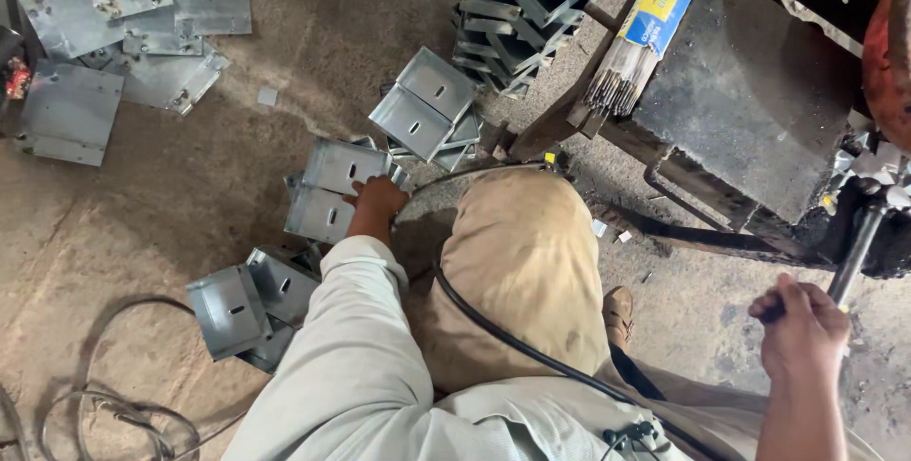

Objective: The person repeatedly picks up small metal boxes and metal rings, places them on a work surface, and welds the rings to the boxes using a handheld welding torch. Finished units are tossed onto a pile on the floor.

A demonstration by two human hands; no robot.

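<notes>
Fingers of my left hand (378, 197) lay curled over the edge of a slotted grey metal bracket (343, 165) on the dirt floor (171, 205), among similar brackets. Head view: right hand (800, 328) was closed round a dark rod handle (854, 257) beside the steel table (750, 82); cable (512, 340) crossed my knee.
</notes>
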